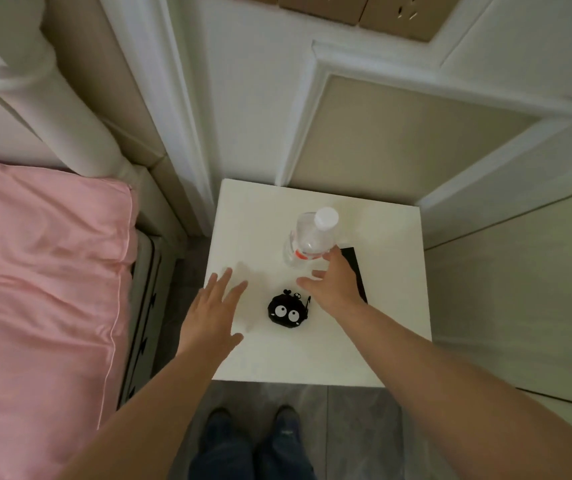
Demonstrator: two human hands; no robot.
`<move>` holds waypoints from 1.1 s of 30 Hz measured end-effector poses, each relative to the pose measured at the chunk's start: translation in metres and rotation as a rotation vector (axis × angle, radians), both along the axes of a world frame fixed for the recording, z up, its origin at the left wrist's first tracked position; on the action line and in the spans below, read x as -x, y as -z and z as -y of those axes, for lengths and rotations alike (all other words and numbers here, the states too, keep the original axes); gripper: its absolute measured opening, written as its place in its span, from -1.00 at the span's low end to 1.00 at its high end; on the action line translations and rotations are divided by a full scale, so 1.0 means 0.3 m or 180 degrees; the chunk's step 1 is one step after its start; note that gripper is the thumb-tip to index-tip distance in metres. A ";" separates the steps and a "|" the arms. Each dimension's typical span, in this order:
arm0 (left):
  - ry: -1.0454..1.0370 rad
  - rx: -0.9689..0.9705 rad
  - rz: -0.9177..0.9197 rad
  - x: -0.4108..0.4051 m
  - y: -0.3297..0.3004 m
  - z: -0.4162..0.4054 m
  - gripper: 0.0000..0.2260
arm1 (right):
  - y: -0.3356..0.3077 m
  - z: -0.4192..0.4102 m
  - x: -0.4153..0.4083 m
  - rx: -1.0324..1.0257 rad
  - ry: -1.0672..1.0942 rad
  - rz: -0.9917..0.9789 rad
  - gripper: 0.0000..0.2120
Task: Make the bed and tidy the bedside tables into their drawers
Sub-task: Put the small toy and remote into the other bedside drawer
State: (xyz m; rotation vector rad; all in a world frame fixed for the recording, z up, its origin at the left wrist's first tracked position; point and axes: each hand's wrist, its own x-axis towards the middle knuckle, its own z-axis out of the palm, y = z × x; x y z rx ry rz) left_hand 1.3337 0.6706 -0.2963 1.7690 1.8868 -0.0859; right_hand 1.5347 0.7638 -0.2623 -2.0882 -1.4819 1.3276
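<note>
Both forearms reach in from the bottom edge over a white bedside table (392, 237). Left hand (213, 308) hovers flat with fingers spread over the table's left side, holding nothing. Right hand (334, 282) is spread too, fingertips right at the base of a clear water bottle (312, 237) with a white cap, maybe just touching it, hard to say. Small black pouch with googly eyes (286, 311) sits between the hands. Dark flat thing (355, 263), probably a phone, lies partly under the right hand. Pink bedding (42, 271) is on the left.
</note>
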 end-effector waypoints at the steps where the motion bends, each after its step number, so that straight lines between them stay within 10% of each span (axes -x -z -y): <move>1: 0.0132 0.0000 -0.0081 0.003 0.012 -0.009 -0.08 | 0.009 -0.006 -0.004 -0.0038 -0.0052 0.0003 -0.20; 13: 0.0543 0.0252 -0.0091 0.021 0.079 -0.043 0.12 | 0.074 -0.074 -0.007 -0.0133 -0.0086 0.0016 -0.47; 33: 0.0466 0.0479 0.0056 0.012 0.076 -0.073 0.00 | 0.085 -0.361 0.334 -0.0599 -0.0321 0.0021 -0.37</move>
